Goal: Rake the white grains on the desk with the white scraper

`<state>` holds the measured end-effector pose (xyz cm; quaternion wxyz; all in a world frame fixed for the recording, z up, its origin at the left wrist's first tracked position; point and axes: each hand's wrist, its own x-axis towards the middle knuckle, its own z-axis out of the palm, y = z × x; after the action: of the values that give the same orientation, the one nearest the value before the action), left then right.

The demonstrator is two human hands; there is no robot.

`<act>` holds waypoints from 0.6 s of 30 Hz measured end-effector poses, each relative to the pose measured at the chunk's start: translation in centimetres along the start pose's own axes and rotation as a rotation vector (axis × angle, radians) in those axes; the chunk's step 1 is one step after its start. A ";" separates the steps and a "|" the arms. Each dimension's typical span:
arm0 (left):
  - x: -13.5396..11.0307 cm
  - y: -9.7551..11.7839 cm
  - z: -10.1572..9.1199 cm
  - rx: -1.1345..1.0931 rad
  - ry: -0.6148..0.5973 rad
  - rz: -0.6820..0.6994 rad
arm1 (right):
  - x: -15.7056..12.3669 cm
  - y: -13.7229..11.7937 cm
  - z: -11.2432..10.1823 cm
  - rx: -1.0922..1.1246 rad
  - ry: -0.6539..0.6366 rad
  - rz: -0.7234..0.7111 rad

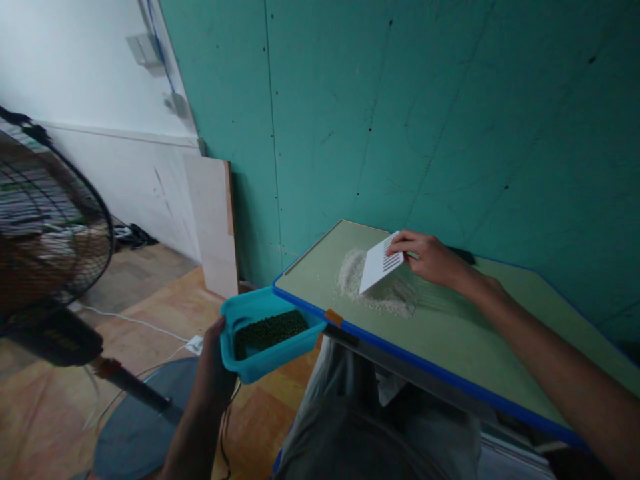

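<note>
My left hand [214,357] grips the left end of a turquoise plastic tub [280,357], holding it just below the table's near corner. Dark green beans [270,330] fill the tub's bottom. My right hand [430,257] is closed on a white slotted scraper [380,265], tilted with its lower edge resting on the tabletop. A pile of white grains [357,283] lies spread under and to the left of the scraper, close to the table's edge above the tub.
The table [470,347] has a pale green top and a blue rim with an orange tab [333,317]. A teal wall stands behind it. A black standing fan [47,247] is at left, cables and a white board [213,227] beyond. My lap is below the table.
</note>
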<state>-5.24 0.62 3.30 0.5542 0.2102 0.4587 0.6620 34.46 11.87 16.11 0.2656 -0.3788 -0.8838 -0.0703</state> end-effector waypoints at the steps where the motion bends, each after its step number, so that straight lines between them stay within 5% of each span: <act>1: 0.0 0.0 0.1 -0.004 0.005 -0.006 | -0.6 0.2 -0.6 -0.001 -0.007 0.001; 12: -0.2 0.1 0.4 -0.045 0.037 -0.048 | -7.0 0.6 -6.3 -0.052 -0.016 0.046; 18: 0.1 0.0 0.1 -0.039 0.005 -0.026 | -6.7 0.8 -5.4 -0.056 -0.015 0.055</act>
<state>-5.19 0.79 3.38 0.5655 0.1915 0.4498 0.6642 41.10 6.44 17.10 0.2502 -0.4109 -0.8726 -0.0849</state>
